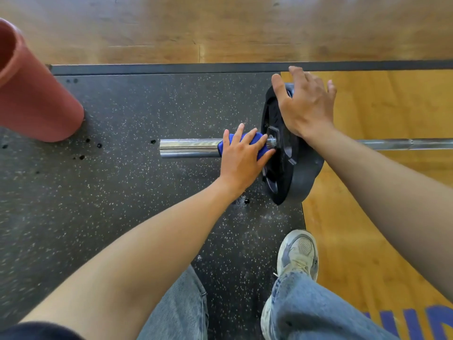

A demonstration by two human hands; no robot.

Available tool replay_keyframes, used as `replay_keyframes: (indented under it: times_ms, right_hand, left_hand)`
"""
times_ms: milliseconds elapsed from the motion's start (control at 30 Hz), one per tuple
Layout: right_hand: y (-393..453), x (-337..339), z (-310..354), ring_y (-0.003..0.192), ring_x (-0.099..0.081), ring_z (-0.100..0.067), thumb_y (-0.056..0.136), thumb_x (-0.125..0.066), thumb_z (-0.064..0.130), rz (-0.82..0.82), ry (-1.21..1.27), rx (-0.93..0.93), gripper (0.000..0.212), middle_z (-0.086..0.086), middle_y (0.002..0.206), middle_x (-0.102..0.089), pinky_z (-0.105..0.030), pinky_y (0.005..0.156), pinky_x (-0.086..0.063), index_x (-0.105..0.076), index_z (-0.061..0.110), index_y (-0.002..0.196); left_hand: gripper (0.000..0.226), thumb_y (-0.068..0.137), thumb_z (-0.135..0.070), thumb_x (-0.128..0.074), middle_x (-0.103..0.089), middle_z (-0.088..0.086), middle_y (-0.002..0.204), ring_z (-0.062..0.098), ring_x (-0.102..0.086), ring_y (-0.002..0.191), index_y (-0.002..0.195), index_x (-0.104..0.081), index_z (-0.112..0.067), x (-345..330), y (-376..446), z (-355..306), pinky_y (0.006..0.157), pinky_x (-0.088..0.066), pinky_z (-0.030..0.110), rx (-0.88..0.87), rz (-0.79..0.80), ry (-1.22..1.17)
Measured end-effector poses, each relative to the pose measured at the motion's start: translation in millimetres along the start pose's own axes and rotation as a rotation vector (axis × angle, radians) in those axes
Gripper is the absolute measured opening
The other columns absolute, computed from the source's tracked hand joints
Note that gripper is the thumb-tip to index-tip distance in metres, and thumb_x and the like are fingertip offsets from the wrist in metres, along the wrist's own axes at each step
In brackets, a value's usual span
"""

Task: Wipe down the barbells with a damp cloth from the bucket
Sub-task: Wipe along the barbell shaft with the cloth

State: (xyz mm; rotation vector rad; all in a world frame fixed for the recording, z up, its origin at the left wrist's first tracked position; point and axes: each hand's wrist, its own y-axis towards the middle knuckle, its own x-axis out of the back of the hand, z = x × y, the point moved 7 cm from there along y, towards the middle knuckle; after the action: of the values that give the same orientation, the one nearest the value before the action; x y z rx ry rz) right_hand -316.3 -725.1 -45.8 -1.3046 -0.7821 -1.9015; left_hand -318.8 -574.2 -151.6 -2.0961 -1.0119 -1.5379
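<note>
Where the barbell (188, 148) lies across the speckled black rubber mat (147, 204), its chrome sleeve ends toward the mat's left side and the black weight plate (291, 173) stands at the mat's right edge, by the wooden platform (382, 217). The left hand (241, 158) presses a blue cloth (255, 141) onto the sleeve beside the plate, fingers nearly straight. The right hand (306, 101) rests spread on the plate's top rim. A reddish bucket (31, 99) stands near the mat's far left corner.
</note>
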Motion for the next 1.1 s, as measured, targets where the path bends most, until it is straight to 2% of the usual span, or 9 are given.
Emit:
replay_keyframes:
  times_ms: [100, 200, 267, 433, 667, 733, 833, 933, 1100]
  right_hand:
    - [0, 1, -1, 0.138, -0.044, -0.028, 0.099, -0.024, 0.067, -0.014, 0.022, -0.001, 0.071, -0.006, 0.144, -0.057, -0.055, 0.118, -0.016, -0.049, 0.019, 0.145]
    - [-1, 1, -1, 0.131, -0.050, -0.029, 0.099, -0.024, 0.067, -0.029, 0.033, 0.006, 0.069, -0.005, 0.137, -0.062, -0.054, 0.116, -0.021, -0.052, 0.018, 0.140]
    - [-2, 2, 0, 0.128, -0.052, -0.030, 0.099, -0.024, 0.067, -0.039, 0.044, 0.014, 0.069, -0.006, 0.133, -0.064, -0.053, 0.115, -0.023, -0.053, 0.018, 0.138]
    - [6, 2, -5, 0.121, -0.056, -0.031, 0.098, -0.025, 0.067, -0.068, 0.060, -0.005, 0.068, -0.007, 0.126, -0.067, -0.052, 0.111, -0.028, -0.054, 0.017, 0.134]
    - [12, 3, -3, 0.113, -0.060, -0.031, 0.098, -0.026, 0.066, -0.108, 0.070, 0.013, 0.067, -0.007, 0.119, -0.068, -0.049, 0.106, -0.034, -0.056, 0.015, 0.129]
    - [17, 3, -4, 0.112, -0.060, -0.032, 0.098, -0.026, 0.066, -0.107, 0.063, -0.005, 0.067, -0.007, 0.117, -0.068, -0.049, 0.105, -0.034, -0.057, 0.014, 0.126]
    - [23, 2, -2, 0.111, -0.060, -0.032, 0.098, -0.026, 0.067, -0.101, 0.062, -0.004, 0.067, -0.008, 0.118, -0.068, -0.049, 0.104, -0.035, -0.057, 0.014, 0.126]
    - [37, 2, -1, 0.112, -0.059, -0.030, 0.098, -0.026, 0.067, -0.081, 0.091, -0.015, 0.067, -0.007, 0.120, -0.067, -0.050, 0.105, -0.035, -0.055, 0.014, 0.128]
    - [68, -3, 7, 0.117, -0.057, -0.031, 0.099, -0.027, 0.067, -0.046, 0.052, -0.015, 0.068, -0.008, 0.124, -0.065, -0.048, 0.104, -0.035, -0.056, 0.012, 0.128]
  left_hand:
    - [0.073, 0.082, -0.001, -0.079, -0.052, 0.012, 0.150, 0.042, -0.039, 0.145, 0.147, -0.053, -0.022, -5, -8, 5, 0.117, -0.032, 0.060, -0.146, -0.023, 0.073]
    - [0.088, 0.078, 0.017, -0.069, -0.037, 0.019, 0.160, 0.042, -0.028, 0.150, 0.155, -0.040, -0.014, -5, -24, 5, 0.121, -0.028, 0.058, -0.263, -0.002, 0.116]
    - [0.086, 0.081, 0.017, -0.063, -0.032, 0.020, 0.162, 0.042, -0.024, 0.152, 0.157, -0.035, -0.010, -3, -24, 0, 0.122, -0.027, 0.057, -0.296, 0.019, 0.173]
    - [0.069, 0.091, 0.003, -0.018, -0.029, 0.015, 0.165, 0.032, -0.021, 0.155, 0.159, -0.025, -0.003, -21, -4, -25, 0.124, -0.018, 0.050, -0.253, 0.010, 0.267]
    - [0.070, 0.094, -0.003, -0.033, -0.006, 0.011, 0.171, 0.030, -0.002, 0.158, 0.161, -0.017, -0.006, -14, -12, -16, 0.125, -0.015, 0.055, -0.371, 0.066, 0.331]
    - [0.064, 0.091, 0.000, -0.031, -0.026, 0.016, 0.165, 0.035, -0.020, 0.154, 0.155, -0.036, -0.004, -5, -2, -19, 0.122, -0.024, 0.057, -0.367, 0.004, 0.319]
    - [0.058, 0.085, 0.003, -0.052, -0.056, 0.018, 0.135, 0.038, -0.052, 0.130, 0.142, -0.053, -0.002, -3, 15, -12, 0.116, -0.034, 0.060, -0.350, -0.013, 0.262]
    - [0.054, 0.087, 0.003, -0.044, -0.061, 0.016, 0.127, 0.035, -0.057, 0.125, 0.139, -0.056, -0.002, -2, 23, -6, 0.110, -0.042, 0.056, -0.346, -0.030, 0.214]
    - [0.065, 0.087, 0.004, -0.032, -0.053, 0.014, 0.149, 0.033, -0.047, 0.141, 0.150, -0.047, -0.004, -4, 13, 4, 0.117, -0.039, 0.048, -0.227, 0.006, 0.148]
